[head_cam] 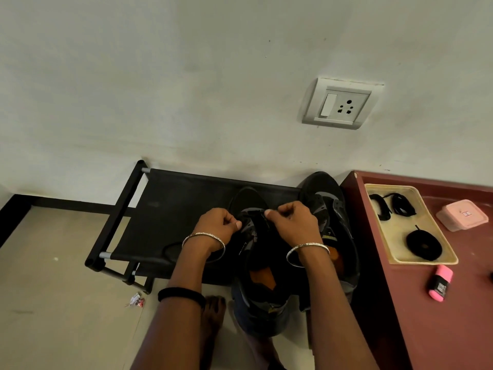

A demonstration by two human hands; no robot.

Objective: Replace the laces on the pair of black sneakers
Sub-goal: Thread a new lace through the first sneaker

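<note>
Two sneakers sit side by side on one black rack point(170, 209), toes to the wall: first sneaker point(256, 303) under both hands, second sneaker point(336, 209) just right of it. Left hand point(217, 224) and right hand point(292, 222) are both curled, pinching at the first sneaker's eyelet rows. It's black on black, so can't tell if a lace is in there. One tray point(421, 260) holds three lace bundles: loose bundle point(380, 206), second loose bundle point(402, 205), coiled bundle point(424, 244). One pink box point(464, 214), one highlighter point(439, 286). The right arm hides the second sneaker's heel.
</note>
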